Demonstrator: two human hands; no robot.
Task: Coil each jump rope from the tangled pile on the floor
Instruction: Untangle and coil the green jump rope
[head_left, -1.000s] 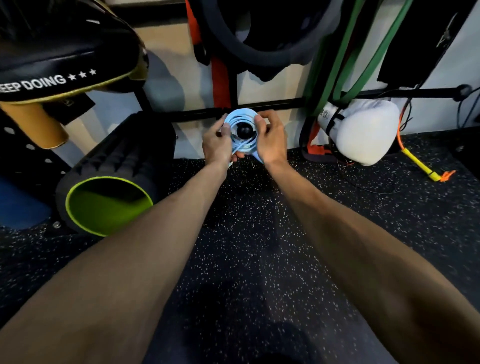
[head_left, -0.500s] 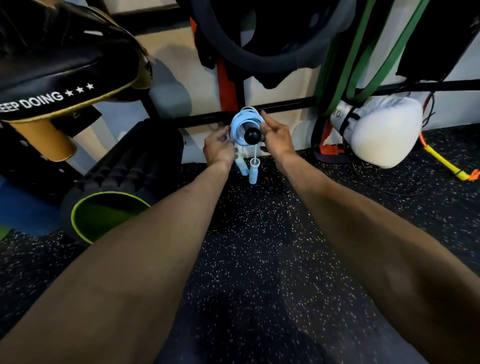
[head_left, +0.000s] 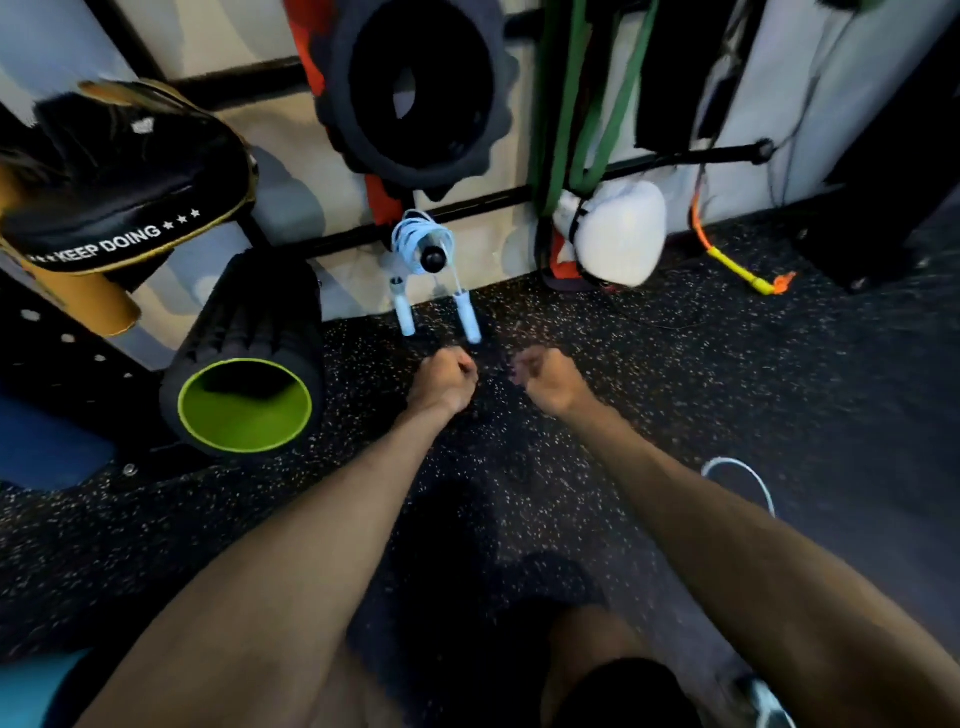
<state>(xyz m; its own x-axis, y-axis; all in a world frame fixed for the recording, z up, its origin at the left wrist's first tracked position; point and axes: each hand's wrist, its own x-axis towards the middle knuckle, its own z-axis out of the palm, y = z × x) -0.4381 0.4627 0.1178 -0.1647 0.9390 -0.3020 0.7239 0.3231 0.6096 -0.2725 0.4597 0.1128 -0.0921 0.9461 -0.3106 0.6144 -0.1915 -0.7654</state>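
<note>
Green-lined and black outside, the foam roller (head_left: 244, 332) lies on its side at the far left of my view, against the wall. Just right of it the light blue jump rope (head_left: 415, 244) is coiled and hooked over a black knob (head_left: 432, 258) on the wall rack, its two handles (head_left: 406, 312) dangling down to the speckled floor (head_left: 493, 467). So I judge this rope done, provided the coil sits fully behind the knob.

Below the handles my left hand (head_left: 447, 382) hovers with its fingers curled in, holding nothing. My right hand (head_left: 548, 382) beside it is the same, though motion blur smears the fingertips. Neither touches the rope.

Further right a white boxing glove (head_left: 618, 234) hangs low on the rack. On the floor past my right forearm a thin white loop (head_left: 743, 480) shows, probably the next rope. The rest of it is hidden by my arm.

To do this well, I would check that the blue handles hang level and no turn is slipping off. Then I would turn right and find a handle of the white rope before pulling, so it does not knot. I would wind even, same-sized loops.
</note>
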